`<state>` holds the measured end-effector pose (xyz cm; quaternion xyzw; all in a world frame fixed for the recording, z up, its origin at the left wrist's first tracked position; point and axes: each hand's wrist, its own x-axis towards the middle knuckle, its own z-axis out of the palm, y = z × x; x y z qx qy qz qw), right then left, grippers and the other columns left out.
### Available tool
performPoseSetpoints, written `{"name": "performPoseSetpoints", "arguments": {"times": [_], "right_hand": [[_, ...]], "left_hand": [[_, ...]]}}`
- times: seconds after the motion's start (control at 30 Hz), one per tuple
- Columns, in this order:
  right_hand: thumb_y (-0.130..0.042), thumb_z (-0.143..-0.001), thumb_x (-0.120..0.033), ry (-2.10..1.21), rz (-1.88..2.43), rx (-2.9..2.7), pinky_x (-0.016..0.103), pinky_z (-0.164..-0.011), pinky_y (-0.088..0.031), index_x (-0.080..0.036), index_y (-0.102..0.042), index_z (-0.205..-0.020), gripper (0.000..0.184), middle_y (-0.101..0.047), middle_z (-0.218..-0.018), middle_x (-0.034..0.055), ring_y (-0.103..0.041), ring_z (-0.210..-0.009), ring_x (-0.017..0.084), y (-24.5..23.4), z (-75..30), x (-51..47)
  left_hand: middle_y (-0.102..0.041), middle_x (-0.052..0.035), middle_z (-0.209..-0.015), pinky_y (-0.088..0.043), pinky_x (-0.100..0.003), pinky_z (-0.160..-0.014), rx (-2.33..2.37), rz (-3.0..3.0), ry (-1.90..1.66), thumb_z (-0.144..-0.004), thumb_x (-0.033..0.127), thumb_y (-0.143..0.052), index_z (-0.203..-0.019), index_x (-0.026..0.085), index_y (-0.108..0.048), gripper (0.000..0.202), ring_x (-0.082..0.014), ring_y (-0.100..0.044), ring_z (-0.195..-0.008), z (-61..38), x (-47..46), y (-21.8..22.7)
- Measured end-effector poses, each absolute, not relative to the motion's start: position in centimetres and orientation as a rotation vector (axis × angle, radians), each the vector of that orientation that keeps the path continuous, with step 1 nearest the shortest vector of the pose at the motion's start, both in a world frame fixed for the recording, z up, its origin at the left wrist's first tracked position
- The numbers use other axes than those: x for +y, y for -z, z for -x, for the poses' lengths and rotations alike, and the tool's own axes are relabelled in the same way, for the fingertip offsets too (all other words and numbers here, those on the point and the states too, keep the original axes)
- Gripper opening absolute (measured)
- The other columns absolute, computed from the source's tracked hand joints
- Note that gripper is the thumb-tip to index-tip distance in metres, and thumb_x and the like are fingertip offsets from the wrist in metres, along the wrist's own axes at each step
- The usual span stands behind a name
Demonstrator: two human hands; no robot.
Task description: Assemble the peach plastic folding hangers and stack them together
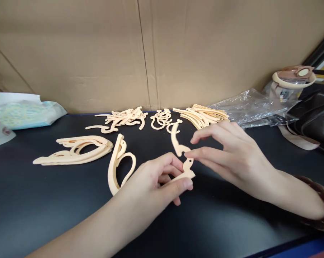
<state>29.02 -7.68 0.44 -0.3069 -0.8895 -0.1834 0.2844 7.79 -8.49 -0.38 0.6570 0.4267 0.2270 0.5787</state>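
My left hand pinches a curved peach-coloured plastic arm piece by its end with a small hole, near the middle of the black table. My right hand pinches a slim hook-shaped piece of the same colour, its lower end meeting the arm piece's end between my fingertips. Both hands hover just above the table.
A stack of curved arm pieces lies at left. Piles of small hooks, loops and strips line the cardboard wall. Crumpled clear plastic and a lidded bottle sit at right; a tissue pack at left.
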Motion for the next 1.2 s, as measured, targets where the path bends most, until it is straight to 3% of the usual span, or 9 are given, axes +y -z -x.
{"name": "performPoseSetpoints", "arguments": {"times": [0.13, 0.23, 0.33, 0.47, 0.53, 0.67, 0.87, 1.03, 1.2], "right_hand": [[-0.049, -0.097, -0.011, 0.362, 0.838, -2.432, 0.033, -0.078, -0.04, -0.018, -0.067, -0.094, 0.02, -0.068, -0.084, 0.0016, -0.06, -0.078, 0.016, -0.4, -29.2, -7.5], [-0.052, -0.094, -0.009, 0.165, 0.867, -2.396, 0.032, -0.082, -0.044, -0.017, -0.064, -0.095, 0.014, -0.071, -0.089, 0.0024, -0.064, -0.083, 0.016, -0.3, -29.3, -7.0], [-0.054, -0.092, -0.01, -0.098, 0.885, -2.342, 0.029, -0.079, -0.048, -0.019, -0.062, -0.096, 0.012, -0.072, -0.092, 0.0022, -0.066, -0.085, 0.016, -0.5, -29.4, -7.0], [-0.056, -0.092, -0.012, -0.479, 0.808, -2.307, 0.024, -0.072, -0.05, -0.02, -0.063, -0.092, 0.011, -0.071, -0.088, -0.0001, -0.066, -0.08, 0.013, -1.0, -28.8, -8.1], [-0.052, -0.091, -0.006, -0.572, 0.708, -2.378, 0.024, -0.075, -0.05, -0.019, -0.064, -0.091, 0.018, -0.072, -0.088, 0.0004, -0.066, -0.081, 0.012, -1.3, -28.3, -8.7], [-0.048, -0.091, -0.003, -0.479, 0.577, -2.479, 0.025, -0.072, -0.049, -0.017, -0.063, -0.093, 0.021, -0.07, -0.082, 0.0017, -0.062, -0.075, 0.012, -1.4, -27.8, -9.4], [-0.057, -0.092, -0.028, -0.199, 0.485, -2.562, 0.029, -0.055, -0.037, -0.014, -0.064, -0.093, 0.016, -0.061, -0.068, -0.0015, -0.053, -0.06, 0.012, -0.8, -27.2, -10.5], [-0.054, -0.089, -0.019, 0.049, 0.51, -2.598, 0.031, -0.054, -0.035, -0.015, -0.066, -0.084, 0.013, -0.063, -0.071, 0.0001, -0.052, -0.063, 0.014, -0.7, -27.1, -11.0], [-0.053, -0.087, -0.013, -0.042, 0.654, -2.668, 0.029, -0.057, -0.037, -0.015, -0.067, -0.088, 0.014, -0.061, -0.07, 0.0005, -0.052, -0.062, 0.014, -1.6, -28.7, -9.2]], "left_hand": [[-0.069, 0.0047, -0.087, -0.045, -0.025, -0.064, 0.991, -2.154, -0.451, -0.083, 0.019, -0.061, -0.095, 0.027, -0.062, 0.014, -0.0146, -0.063, -0.075, -7.5, -9.0, 0.3], [-0.066, 0.0006, -0.089, -0.042, -0.028, -0.059, 0.974, -2.656, -0.497, -0.088, 0.025, -0.058, -0.093, 0.023, -0.061, 0.006, -0.0194, -0.06, -0.079, -7.1, -9.1, 0.4], [-0.064, -0.0022, -0.1, -0.044, -0.029, -0.062, 0.956, -2.874, -0.697, -0.089, 0.031, -0.062, -0.1, 0.023, -0.056, 0.015, -0.0216, -0.058, -0.089, -6.8, -9.0, 0.6], [-0.059, -0.0066, -0.118, -0.046, -0.033, -0.087, 0.904, -2.926, -0.881, -0.088, 0.026, -0.063, -0.107, 0.024, -0.046, 0.026, -0.0227, -0.056, -0.11, -6.5, -8.3, 0.8], [-0.061, -0.007, -0.115, -0.041, -0.036, -0.097, 0.852, -2.918, -0.854, -0.089, 0.026, -0.062, -0.11, 0.022, -0.043, 0.029, -0.0227, -0.057, -0.11, -6.4, -7.9, 0.9], [-0.063, -0.0014, -0.086, -0.04, -0.038, -0.088, 0.835, -2.925, -0.735, -0.094, 0.032, -0.055, -0.098, 0.02, -0.046, 0.015, -0.0202, -0.06, -0.081, -6.7, -7.3, 1.2], [-0.061, -0.0016, -0.076, -0.036, -0.033, -0.065, 0.808, -2.871, -0.658, -0.089, 0.029, -0.054, -0.099, 0.018, -0.051, 0.015, -0.019, -0.055, -0.067, -7.2, -8.0, 1.3], [-0.064, -0.0023, -0.084, -0.039, -0.033, -0.068, 0.768, -2.769, -0.57, -0.089, 0.022, -0.052, -0.09, 0.02, -0.051, 0.002, -0.0187, -0.056, -0.073, -7.4, -9.0, 1.1], [-0.064, -0.0031, -0.118, -0.046, -0.028, -0.087, 0.819, -2.628, -0.676, -0.09, 0.052, -0.059, -0.127, 0.024, -0.046, 0.048, -0.0197, -0.059, -0.105, -6.1, -7.7, 0.0]]}}
